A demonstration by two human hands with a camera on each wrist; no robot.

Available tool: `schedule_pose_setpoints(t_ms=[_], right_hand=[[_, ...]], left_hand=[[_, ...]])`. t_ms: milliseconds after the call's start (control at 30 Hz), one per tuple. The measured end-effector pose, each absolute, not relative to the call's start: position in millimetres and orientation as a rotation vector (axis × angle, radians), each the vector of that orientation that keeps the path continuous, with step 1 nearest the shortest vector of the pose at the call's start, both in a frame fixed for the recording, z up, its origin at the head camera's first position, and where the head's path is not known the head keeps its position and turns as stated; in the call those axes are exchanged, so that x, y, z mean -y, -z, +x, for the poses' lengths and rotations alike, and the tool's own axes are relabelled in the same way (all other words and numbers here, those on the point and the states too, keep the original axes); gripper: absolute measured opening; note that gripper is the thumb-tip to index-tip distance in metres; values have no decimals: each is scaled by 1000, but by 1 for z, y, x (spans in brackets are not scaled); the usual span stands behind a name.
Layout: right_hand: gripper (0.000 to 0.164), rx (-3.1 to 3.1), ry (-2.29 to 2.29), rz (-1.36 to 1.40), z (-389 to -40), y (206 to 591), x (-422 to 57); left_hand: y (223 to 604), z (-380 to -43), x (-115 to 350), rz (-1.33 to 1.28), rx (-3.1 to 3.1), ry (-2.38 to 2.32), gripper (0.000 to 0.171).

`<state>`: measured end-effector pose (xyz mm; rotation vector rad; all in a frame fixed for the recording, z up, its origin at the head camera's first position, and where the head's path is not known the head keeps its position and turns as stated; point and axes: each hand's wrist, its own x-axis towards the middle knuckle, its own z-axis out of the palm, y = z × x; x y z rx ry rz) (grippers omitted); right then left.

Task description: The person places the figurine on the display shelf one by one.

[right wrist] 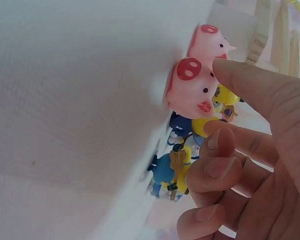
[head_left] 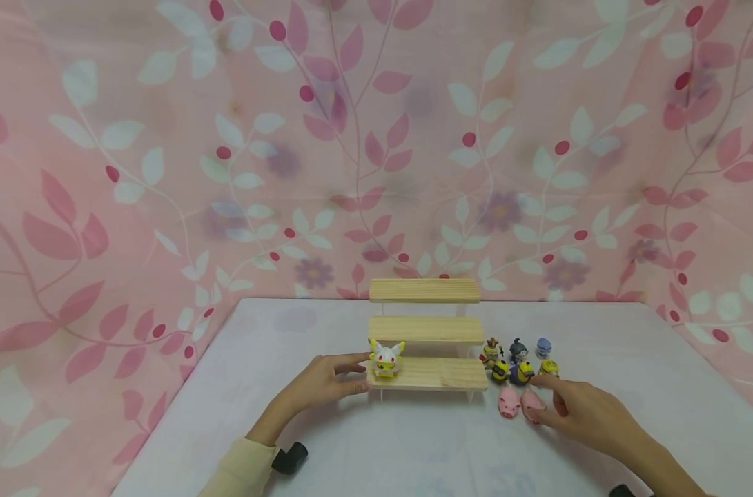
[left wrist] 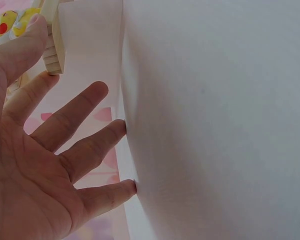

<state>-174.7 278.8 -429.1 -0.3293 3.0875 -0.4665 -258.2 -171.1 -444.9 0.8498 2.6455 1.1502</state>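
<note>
a pink pig figure (head_left: 531, 402) lies on the white table (head_left: 376, 449), to the right of the wooden shelf, between the thumb and forefinger of the right hand (head_left: 587, 417); that hand is loosely curved, thumb and forefinger apart, and grips nothing that can be seen (whether the thumb tip actually touches the pig's back is hard to tell, even in the right wrist view); the thumb covers a little of the pig; a second pig (head_left: 509, 402) is just beside it, its red snout facing the front.

behind the pigs is a small crowd of figures, several partly hidden by one another; two yellow-headed ones, a left one (head_left: 499, 373) and a middle one (head_left: 522, 373), are nearest, and a third (head_left: 548, 369) is half masked by the right hand; farther back are a hatted figure (head_left: 491, 348), a dark-haired figure (head_left: 517, 349) and a blue figure (head_left: 543, 347), their faces too small to make out; in the right wrist view curled fingers cover parts of the group.

the wooden shelf (head_left: 444, 373) has three pale steps; a white and yellow figure (head_left: 386, 360) is upright at the left of the lowest one, cut off by the edge in the left wrist view; the left hand (head_left: 326, 379) has its fingers spread and nearly straight, thumb and forefinger against that step's left end.

a black device (head_left: 290, 458) is at the left wrist, below a cream sleeve (head_left: 239, 469); another black piece (head_left: 621, 491) is cut off at the bottom edge; pink leaf-patterned cloth (head_left: 413, 138) hangs behind.
</note>
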Motion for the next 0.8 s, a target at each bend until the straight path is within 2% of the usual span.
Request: schedule_pose_setpoints(t_ms=[800], right_hand=[[46,-2982,504,-203,-180,435,-280]], left_hand=[[445,-258,171,858,-2641,-1162,61]])
